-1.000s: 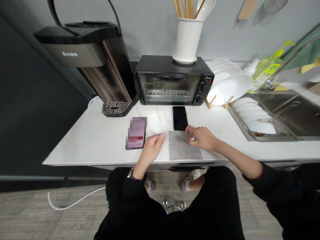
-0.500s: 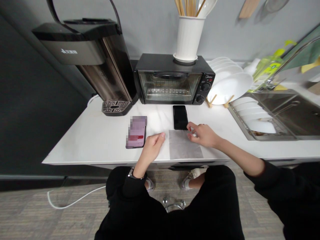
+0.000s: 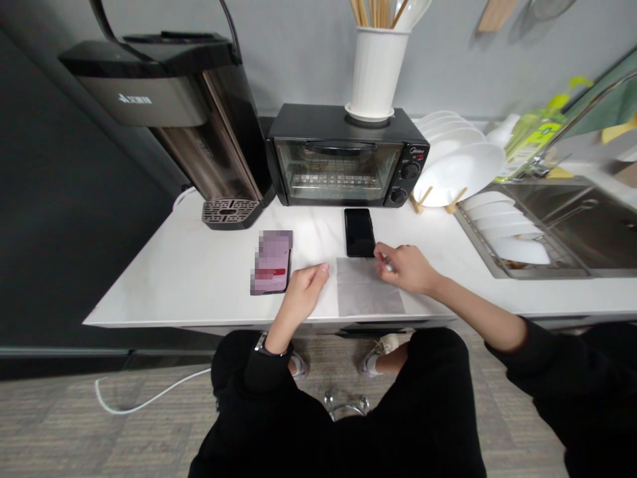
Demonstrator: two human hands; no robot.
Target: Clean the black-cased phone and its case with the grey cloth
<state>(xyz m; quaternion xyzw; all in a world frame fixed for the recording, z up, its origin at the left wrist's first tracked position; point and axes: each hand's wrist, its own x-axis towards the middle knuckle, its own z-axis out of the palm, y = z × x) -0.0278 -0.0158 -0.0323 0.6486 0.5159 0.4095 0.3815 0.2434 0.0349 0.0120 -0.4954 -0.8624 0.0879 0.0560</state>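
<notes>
The grey sheet lies flat partly beneath the right hand, perhaps for easy reach, with the black phone just beside those fingertips, while the left hand is near; both are curled, but whether holding something, I cannot tell.

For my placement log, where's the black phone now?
In the head view, the black phone lies just right of centre, between the toaster oven and the grey sheet, near the right hand.
</notes>
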